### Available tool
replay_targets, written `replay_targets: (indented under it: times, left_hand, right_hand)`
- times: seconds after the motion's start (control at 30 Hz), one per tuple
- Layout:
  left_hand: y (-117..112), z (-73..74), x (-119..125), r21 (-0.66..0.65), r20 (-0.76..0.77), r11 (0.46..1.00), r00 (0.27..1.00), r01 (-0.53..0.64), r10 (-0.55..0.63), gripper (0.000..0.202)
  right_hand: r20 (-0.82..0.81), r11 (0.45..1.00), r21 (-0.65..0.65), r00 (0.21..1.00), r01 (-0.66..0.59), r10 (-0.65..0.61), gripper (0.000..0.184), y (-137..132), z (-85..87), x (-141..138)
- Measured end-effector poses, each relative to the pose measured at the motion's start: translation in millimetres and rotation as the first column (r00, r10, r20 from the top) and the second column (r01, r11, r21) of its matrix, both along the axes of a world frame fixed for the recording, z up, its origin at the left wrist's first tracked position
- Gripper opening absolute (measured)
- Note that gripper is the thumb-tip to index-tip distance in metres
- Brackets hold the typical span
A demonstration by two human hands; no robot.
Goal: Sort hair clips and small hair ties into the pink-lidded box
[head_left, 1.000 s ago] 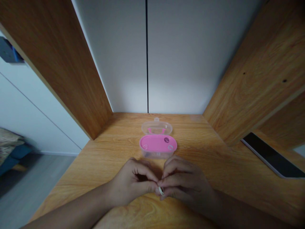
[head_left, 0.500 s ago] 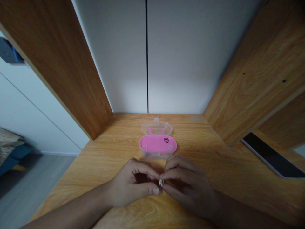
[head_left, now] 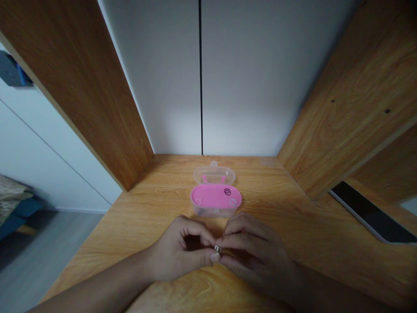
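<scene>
— Pale ring (head_left: 217,249), small, material too tiny to tell: position?
— Pinched between left hand (head_left: 180,250) and right hand (head_left: 254,252), just above the wooden tabletop (head_left: 156,204).
— State of the left hand?
— Closed, with thumb and fingertips gripping the ring from the left; remaining fingers curled.
— State of the right hand?
— Closed as well, with fingers bent around the ring from the right, almost touching the left thumb.
— Just beyond the hands?
— Open plastic box (head_left: 211,204) with pink tray, clear lid (head_left: 214,175) folded back; two pale rings (head_left: 197,201) and dark rings (head_left: 227,191) on the tray.
— Farther out?
— Wooden side panel (head_left: 94,100) at left, wooden side panel (head_left: 352,113) at right, white back wall (head_left: 163,87) with black seam; dark tablet (head_left: 371,213) at far right.
</scene>
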State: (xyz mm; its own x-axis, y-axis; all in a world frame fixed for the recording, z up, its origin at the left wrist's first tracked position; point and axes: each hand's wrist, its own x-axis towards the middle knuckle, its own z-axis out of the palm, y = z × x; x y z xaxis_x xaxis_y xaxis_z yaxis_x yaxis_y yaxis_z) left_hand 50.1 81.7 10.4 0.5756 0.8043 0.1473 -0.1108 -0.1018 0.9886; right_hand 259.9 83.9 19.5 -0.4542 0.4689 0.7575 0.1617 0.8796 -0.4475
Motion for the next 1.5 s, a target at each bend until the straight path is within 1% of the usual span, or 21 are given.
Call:
replay_targets:
  times: [0.1, 0.27, 0.4, 0.6, 0.7, 0.77, 0.87, 0.93, 1.0, 1.07, 1.13, 1.17, 1.23, 1.37, 1.43, 1.5]
  left_hand:
    - [0, -1.0, 0, -0.014, 0.005, 1.0, 1.0, 0.0, 0.0, 0.016]
    - [1, -1.1, 0, -0.019, 0.002, 1.0, 1.0, 0.011, -0.011, 0.017]
    - [2, 0.1, 0, -0.033, 0.014, 0.999, 1.0, 0.026, -0.025, 0.019]
    - [2, -0.2, -1, -0.043, 0.015, 0.998, 0.999, 0.048, -0.048, 0.017]
    - [1, 0.8, 0, -0.029, -0.01, 0.999, 0.999, 0.035, -0.035, 0.014]
    - [1, 0.7, 0, -0.008, -0.026, 1.0, 1.0, -0.005, 0.005, 0.011]
    - [1, -1.3, 2, 0.049, -0.05, 0.991, 0.99, -0.128, 0.131, 0.009]
    - [1, -2.7, 4, 0.093, -0.055, 0.975, 0.976, -0.203, 0.209, 0.009]
    - [1, -3.0, 5, 0.143, -0.054, 0.957, 0.963, -0.253, 0.263, 0.009]
    - [1, -1.9, 5, 0.229, -0.057, 0.926, 0.946, -0.299, 0.32, 0.007]
    - [0, -0.3, 4, 0.338, -0.076, 0.881, 0.924, -0.33, 0.375, 0.003]
    - [0, 0.4, 4, 0.387, -0.089, 0.861, 0.916, -0.331, 0.392, 0.001]
    - [1, 1.6, 2, 0.456, -0.111, 0.833, 0.909, -0.313, 0.402, 0.004]
    - [2, 2.7, 0, 0.542, -0.102, 0.791, 0.912, -0.283, 0.396, 0.014]
    - [3, 3.1, -1, 0.568, -0.116, 0.78, 0.913, -0.263, 0.392, 0.016]
    - [3, 3.5, -1, 0.575, -0.139, 0.783, 0.916, -0.236, 0.377, 0.016]
  right_hand:
    - [-0.011, 1.0, 0.004, 1.0, -0.006, 0.006, 0.025, 0, 0.5, 0]
    - [0.02, 1.0, 0.017, 1.0, -0.013, 0.012, 0.02, 1, 1.8, 2]
    - [0.053, 0.998, 0.056, 0.998, -0.021, 0.018, 0.016, 1, 4.5, 2]
    - [0.07, 0.997, 0.072, 0.997, -0.024, 0.019, 0.018, -1, 3.7, 1]
    - [0.082, 0.998, 0.061, 0.997, -0.019, 0.014, 0.017, -1, 2.4, 1]
    - [0.081, 0.998, 0.065, 0.997, 0.004, -0.01, 0.023, -1, 1.8, 0]
    - [0.075, 0.994, 0.072, 0.993, 0.081, -0.086, 0.028, -1, 1.1, 0]
    - [0.075, 0.99, 0.075, 0.989, 0.118, -0.124, 0.027, -1, 0.7, 0]
    - [0.093, 0.986, 0.078, 0.984, 0.147, -0.154, 0.025, -2, 0.3, 0]
    - [0.117, 0.982, 0.078, 0.976, 0.174, -0.182, 0.022, -1, -0.6, 0]
    - [0.138, 0.98, 0.069, 0.971, 0.188, -0.196, 0.019, -1, -1.9, 0]
    - [0.145, 0.979, 0.067, 0.969, 0.191, -0.199, 0.019, -1, -2.7, 0]
    - [0.15, 0.977, 0.072, 0.967, 0.199, -0.207, 0.018, -1, -4.4, 0]
    - [0.152, 0.976, 0.068, 0.965, 0.205, -0.214, 0.017, 1, -6.6, 1]
    - [0.146, 0.979, 0.055, 0.969, 0.195, -0.201, 0.017, 2, -6.9, 1]
    - [0.123, 0.981, 0.049, 0.974, 0.188, -0.193, 0.017, 3, -6.8, 1]
